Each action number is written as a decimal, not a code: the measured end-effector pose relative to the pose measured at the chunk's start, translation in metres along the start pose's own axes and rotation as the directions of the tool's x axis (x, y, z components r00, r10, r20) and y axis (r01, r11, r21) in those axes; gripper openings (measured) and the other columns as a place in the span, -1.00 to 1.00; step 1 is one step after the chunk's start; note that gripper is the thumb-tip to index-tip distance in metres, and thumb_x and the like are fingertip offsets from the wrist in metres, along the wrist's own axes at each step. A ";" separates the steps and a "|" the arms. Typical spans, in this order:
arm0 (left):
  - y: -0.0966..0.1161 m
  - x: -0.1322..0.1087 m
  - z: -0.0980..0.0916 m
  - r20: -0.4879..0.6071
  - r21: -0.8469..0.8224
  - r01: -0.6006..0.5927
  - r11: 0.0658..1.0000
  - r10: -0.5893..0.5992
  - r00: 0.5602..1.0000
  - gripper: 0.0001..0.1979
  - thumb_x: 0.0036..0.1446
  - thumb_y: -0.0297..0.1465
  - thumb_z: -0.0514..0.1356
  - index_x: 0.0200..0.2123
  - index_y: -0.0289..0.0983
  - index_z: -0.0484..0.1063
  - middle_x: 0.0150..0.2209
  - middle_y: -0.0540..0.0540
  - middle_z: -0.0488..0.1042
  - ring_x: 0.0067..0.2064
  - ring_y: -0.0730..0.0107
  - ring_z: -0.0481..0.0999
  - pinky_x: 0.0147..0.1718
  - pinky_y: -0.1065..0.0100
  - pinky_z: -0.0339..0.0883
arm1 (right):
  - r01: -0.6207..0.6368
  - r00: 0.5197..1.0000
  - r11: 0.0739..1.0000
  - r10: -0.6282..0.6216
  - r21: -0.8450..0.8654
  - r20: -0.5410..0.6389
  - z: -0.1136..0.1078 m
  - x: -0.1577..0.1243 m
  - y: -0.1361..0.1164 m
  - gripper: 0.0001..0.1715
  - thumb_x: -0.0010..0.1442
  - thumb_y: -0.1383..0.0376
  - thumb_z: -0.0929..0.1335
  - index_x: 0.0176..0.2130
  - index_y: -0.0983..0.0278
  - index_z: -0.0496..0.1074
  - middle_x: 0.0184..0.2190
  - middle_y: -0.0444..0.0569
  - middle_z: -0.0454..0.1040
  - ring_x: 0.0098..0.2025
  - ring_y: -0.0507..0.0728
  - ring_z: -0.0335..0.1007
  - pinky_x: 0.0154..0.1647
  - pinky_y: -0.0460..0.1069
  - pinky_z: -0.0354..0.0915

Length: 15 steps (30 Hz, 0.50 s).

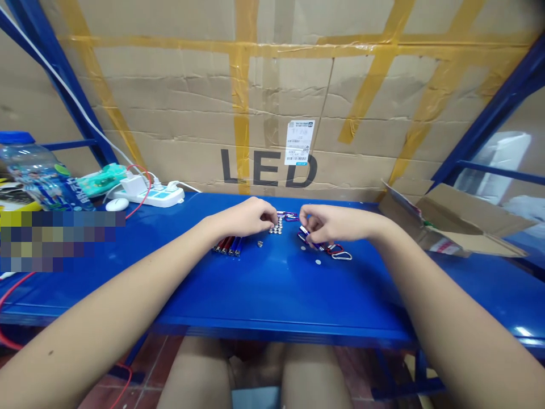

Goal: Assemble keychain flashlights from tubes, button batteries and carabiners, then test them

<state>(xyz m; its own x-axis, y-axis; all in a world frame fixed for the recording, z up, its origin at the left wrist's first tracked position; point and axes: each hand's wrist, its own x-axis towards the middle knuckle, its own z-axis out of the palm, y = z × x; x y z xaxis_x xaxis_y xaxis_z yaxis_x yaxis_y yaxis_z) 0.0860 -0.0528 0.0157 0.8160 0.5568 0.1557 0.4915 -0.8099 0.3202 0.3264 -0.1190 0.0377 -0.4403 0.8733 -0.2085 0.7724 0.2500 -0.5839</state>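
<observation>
My left hand (pixel 251 217) rests on the blue shelf top (pixel 272 295), fingers curled in a pinch right beside a small cluster of silver button cells (pixel 276 228). What its fingertips hold is too small to make out. Under its wrist lies a row of red and blue keychain flashlight tubes (pixel 228 246). My right hand (pixel 330 223) is closed around a small blue keychain flashlight (pixel 307 237), above more flashlight parts and a silver carabiner clip (pixel 342 255). Two loose button cells (pixel 260 243) lie on the surface between and in front of the hands.
A big taped cardboard box marked LED (pixel 272 102) fills the back. An open small carton (pixel 443 221) lies at the right. At the left are a white power strip (pixel 149 195), a water bottle (pixel 38 176) and a red wire (pixel 140 199). Blue rack posts stand at both sides.
</observation>
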 end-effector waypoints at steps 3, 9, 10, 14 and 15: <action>0.002 0.002 0.007 0.015 0.103 -0.062 0.993 0.061 0.998 -0.82 0.17 -0.47 0.13 -0.24 -0.30 0.54 -0.21 -0.12 0.56 -0.19 0.34 0.48 -0.17 0.34 0.27 | 0.013 0.997 0.996 -0.007 0.088 -0.072 0.002 0.003 0.006 -0.59 0.02 0.37 0.40 -0.13 0.21 0.22 -0.37 -0.10 0.54 -0.44 0.06 0.39 -0.50 -0.09 0.25; 0.005 0.004 0.013 0.049 0.201 -0.162 0.966 0.155 0.987 -0.78 0.21 -0.51 0.09 -0.20 -0.28 0.54 -0.21 -0.14 0.52 -0.15 0.30 0.44 -0.13 0.30 0.23 | 0.145 0.977 0.989 -0.136 0.044 -0.165 0.006 0.007 0.011 -0.73 0.11 0.26 0.40 -0.19 0.23 0.29 -0.40 -0.11 0.53 -0.40 0.06 0.38 -0.42 -0.07 0.25; 0.005 0.005 0.014 0.053 0.205 -0.169 0.964 0.162 0.985 -0.76 0.21 -0.52 0.08 -0.18 -0.28 0.54 -0.20 -0.15 0.52 -0.14 0.29 0.44 -0.13 0.30 0.23 | 0.157 0.973 0.987 -0.148 0.039 -0.175 0.006 0.008 0.011 -0.73 0.11 0.25 0.40 -0.19 0.24 0.30 -0.40 -0.11 0.52 -0.40 0.06 0.38 -0.41 -0.07 0.25; 0.006 0.006 0.018 0.077 0.221 -0.187 0.957 0.174 0.982 -0.73 0.23 -0.52 0.06 -0.17 -0.26 0.55 -0.20 -0.15 0.52 -0.13 0.25 0.44 -0.14 0.28 0.23 | 0.180 0.967 0.983 -0.169 0.046 -0.191 0.008 0.010 0.013 -0.72 0.11 0.23 0.40 -0.18 0.24 0.31 -0.41 -0.13 0.51 -0.41 0.06 0.36 -0.40 -0.06 0.23; 0.006 0.006 0.019 0.086 0.224 -0.192 0.955 0.177 0.981 -0.73 0.23 -0.52 0.05 -0.18 -0.27 0.55 -0.21 -0.15 0.52 -0.13 0.25 0.44 -0.14 0.28 0.23 | 0.186 0.966 0.981 -0.173 0.049 -0.193 0.008 0.010 0.013 -0.72 0.11 0.24 0.40 -0.18 0.24 0.31 -0.41 -0.13 0.51 -0.41 0.05 0.36 -0.40 -0.06 0.23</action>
<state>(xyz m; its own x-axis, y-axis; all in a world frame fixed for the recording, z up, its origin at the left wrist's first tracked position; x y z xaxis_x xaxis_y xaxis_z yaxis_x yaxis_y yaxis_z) 0.1001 -0.0576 0.0005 0.9130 0.3870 0.1293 0.3814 -0.9220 0.0664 0.3283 -0.1107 0.0216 -0.4703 0.8810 0.0515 0.6539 0.3870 -0.6501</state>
